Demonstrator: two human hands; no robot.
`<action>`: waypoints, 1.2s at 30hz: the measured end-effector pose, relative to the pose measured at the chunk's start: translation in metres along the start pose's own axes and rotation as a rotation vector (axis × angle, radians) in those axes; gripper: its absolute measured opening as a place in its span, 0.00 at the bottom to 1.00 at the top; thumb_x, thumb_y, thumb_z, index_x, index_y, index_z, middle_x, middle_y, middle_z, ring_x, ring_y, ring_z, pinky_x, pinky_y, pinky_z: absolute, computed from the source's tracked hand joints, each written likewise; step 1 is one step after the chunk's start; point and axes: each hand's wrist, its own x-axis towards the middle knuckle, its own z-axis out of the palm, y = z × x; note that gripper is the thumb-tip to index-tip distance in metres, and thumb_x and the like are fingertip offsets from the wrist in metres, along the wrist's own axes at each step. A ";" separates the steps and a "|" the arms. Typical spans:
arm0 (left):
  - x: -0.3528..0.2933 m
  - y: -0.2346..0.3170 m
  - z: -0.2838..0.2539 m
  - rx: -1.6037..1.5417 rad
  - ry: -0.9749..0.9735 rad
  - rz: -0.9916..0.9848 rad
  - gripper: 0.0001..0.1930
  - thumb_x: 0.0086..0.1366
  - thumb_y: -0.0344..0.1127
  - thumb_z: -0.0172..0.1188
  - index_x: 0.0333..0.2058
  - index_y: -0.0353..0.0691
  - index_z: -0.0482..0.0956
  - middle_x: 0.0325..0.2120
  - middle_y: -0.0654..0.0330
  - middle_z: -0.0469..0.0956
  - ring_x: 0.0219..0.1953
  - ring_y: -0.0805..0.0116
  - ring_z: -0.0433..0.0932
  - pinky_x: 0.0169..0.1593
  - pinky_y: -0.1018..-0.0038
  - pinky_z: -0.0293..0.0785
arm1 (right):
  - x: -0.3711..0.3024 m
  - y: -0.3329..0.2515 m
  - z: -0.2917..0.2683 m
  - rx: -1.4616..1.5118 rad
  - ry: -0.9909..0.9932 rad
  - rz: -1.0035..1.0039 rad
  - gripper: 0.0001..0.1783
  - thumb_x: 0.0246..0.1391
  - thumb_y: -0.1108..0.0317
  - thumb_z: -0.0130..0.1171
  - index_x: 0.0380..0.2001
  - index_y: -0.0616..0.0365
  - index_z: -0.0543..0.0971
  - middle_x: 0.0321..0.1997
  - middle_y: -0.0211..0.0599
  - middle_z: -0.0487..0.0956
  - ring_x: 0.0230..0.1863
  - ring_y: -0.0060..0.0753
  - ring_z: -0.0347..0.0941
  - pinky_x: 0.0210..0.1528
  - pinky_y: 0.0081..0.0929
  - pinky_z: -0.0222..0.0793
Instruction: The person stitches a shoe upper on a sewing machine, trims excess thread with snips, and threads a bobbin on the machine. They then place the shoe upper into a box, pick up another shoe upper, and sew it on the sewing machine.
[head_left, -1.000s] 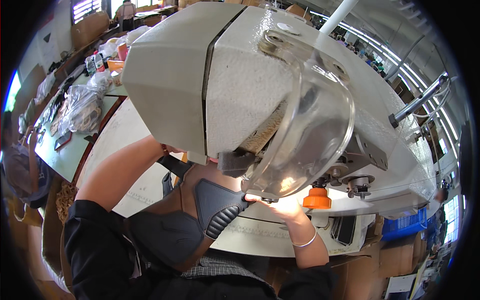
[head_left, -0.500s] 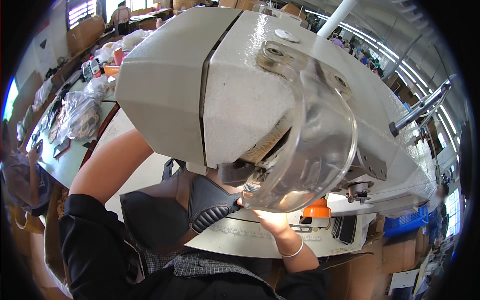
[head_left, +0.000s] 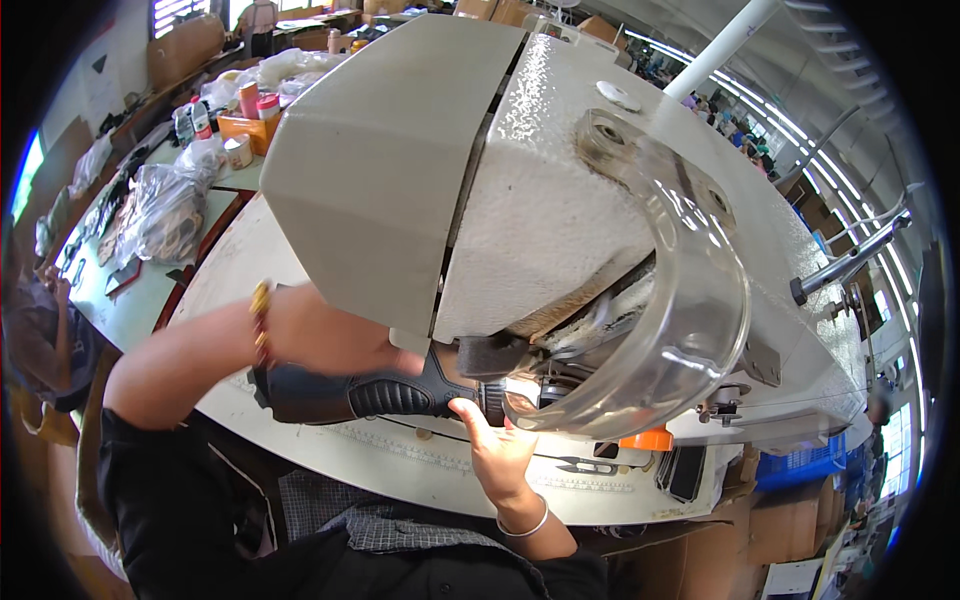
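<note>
A black leather-look shoe upper [head_left: 395,395] with padded ribs lies under the head of a large off-white sewing machine [head_left: 550,200]. My left hand [head_left: 335,330], smeared by motion, is over the left part of the upper; its fingers are blurred and partly behind the machine head. My right hand [head_left: 500,455] grips the upper's right end near the needle area, thumb raised against its near side. Its other fingers are partly behind the clear curved guard [head_left: 690,345]. Where the needle meets the material is hidden.
A ruler strip [head_left: 400,447], small snips [head_left: 588,467], an orange cap [head_left: 648,440] and a dark phone-like slab [head_left: 684,472] lie along the table's near edge. Plastic bags [head_left: 165,225] cover a side table at left, where another person [head_left: 45,335] sits. A blue crate [head_left: 800,462] stands at right.
My left forearm has swung so its beaded wrist shows, and the hand has come over the upper. The upper lies flatter and narrower. My right hand shows more clearly. The view has shifted slightly.
</note>
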 end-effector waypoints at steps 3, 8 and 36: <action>-0.030 0.045 0.028 0.311 0.352 0.153 0.30 0.62 0.56 0.63 0.48 0.31 0.76 0.51 0.43 0.75 0.54 0.48 0.76 0.59 0.56 0.71 | -0.003 0.003 0.005 -0.001 0.010 0.039 0.08 0.60 0.75 0.66 0.40 0.67 0.87 0.38 0.35 0.88 0.40 0.22 0.84 0.49 0.21 0.75; -0.020 0.035 0.055 0.596 0.523 0.099 0.18 0.59 0.36 0.61 0.47 0.35 0.75 0.46 0.50 0.74 0.50 0.53 0.77 0.56 0.62 0.74 | -0.004 0.000 0.010 0.126 0.039 0.072 0.08 0.59 0.76 0.66 0.40 0.67 0.87 0.40 0.37 0.88 0.43 0.22 0.82 0.51 0.23 0.74; 0.003 0.000 0.144 0.906 1.113 0.039 0.29 0.68 0.43 0.56 0.67 0.50 0.64 0.62 0.46 0.69 0.66 0.45 0.69 0.65 0.30 0.54 | -0.008 -0.009 0.002 0.350 -0.220 0.484 0.10 0.67 0.65 0.60 0.42 0.62 0.80 0.39 0.26 0.77 0.40 0.17 0.69 0.44 0.22 0.65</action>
